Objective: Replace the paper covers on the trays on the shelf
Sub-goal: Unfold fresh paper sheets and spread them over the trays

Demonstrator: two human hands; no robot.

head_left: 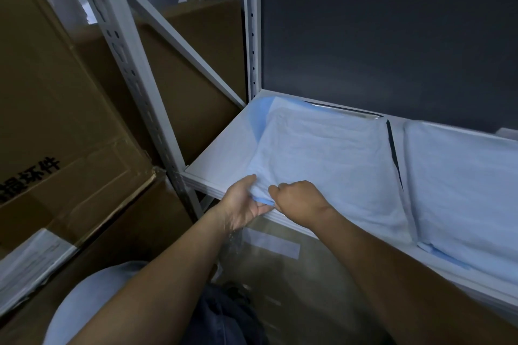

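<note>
Shelf [213, 154] edge: L grip [244, 204] & R grip [297, 199] pinch paper cover [322, 154] (near corner).

The left tray [350, 113] and right tray [462, 182] lie side by side on the shelf [218, 154], cardboard boxes [56, 92] to its left.

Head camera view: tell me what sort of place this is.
Probably a storeroom: a white slotted metal rack, large cardboard boxes stacked beside it, and trays on its shelf, each under a paper cover.
</note>
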